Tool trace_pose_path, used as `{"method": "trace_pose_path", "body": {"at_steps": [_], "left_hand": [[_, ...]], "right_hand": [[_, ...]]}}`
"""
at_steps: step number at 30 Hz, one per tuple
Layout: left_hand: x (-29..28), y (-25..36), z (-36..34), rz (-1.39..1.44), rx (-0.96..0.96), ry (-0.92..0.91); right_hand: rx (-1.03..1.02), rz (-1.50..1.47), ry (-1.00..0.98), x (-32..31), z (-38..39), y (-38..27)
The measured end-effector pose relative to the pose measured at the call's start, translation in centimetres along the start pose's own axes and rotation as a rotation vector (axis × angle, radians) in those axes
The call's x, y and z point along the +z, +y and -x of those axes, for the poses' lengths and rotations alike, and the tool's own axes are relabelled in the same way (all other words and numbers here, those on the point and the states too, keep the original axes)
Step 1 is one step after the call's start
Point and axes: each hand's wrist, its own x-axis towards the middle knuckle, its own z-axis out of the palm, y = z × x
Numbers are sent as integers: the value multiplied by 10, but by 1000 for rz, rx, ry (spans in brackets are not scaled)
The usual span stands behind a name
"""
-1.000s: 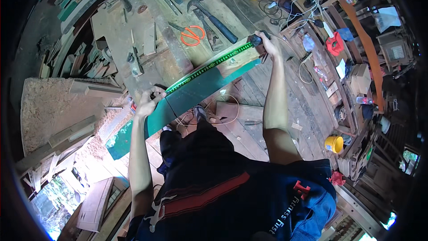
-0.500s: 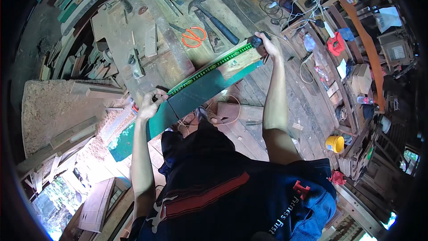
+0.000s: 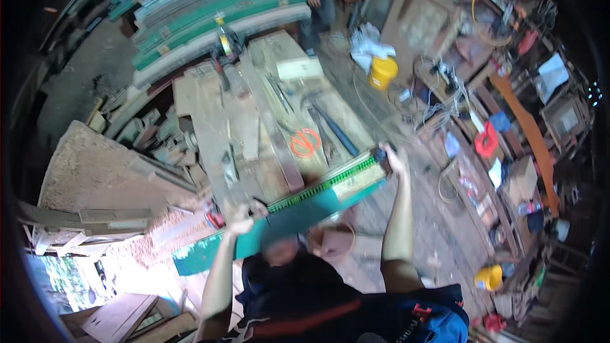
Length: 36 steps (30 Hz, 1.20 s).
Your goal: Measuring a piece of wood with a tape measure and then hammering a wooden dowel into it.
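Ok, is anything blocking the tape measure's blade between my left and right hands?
Nothing visible: though blurred, the green tape blade runs unbroken along the green-painted board from your left hand to your right hand.

Left hand (image 3: pixel 241 218) and right hand (image 3: pixel 396 161) hold measuring tape (image 3: pixel 324 187) (blurred), apparently along a board (image 3: pixel 304 216).

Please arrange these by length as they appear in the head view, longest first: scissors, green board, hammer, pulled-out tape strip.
1. Green board
2. Tape strip
3. Hammer
4. Scissors, blurred but clearly shortest
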Motion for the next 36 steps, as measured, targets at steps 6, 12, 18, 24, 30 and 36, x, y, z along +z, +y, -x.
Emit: {"method": "trace_pose_path", "body": {"at_steps": [6, 12, 18, 24, 30, 36], "left_hand": [[6, 9, -3, -76, -75, 59], [6, -2, -13, -103, -18, 79], [5, -12, -16, 30, -54, 58], [10, -9, -10, 31, -24, 83], [12, 12, -4, -127, 37, 107], [11, 14, -23, -160, 198, 161]], "right_hand": [[150, 36, 15, -23, 13, -28], [204, 127, 65, -22, 8, -31], [67, -68, 67, -7, -5, -7], [113, -35, 66, -16, 11, -18], [116, -68, 90, -11, 19, -30], [179, -121, 114, 0, -23, 45]]}}
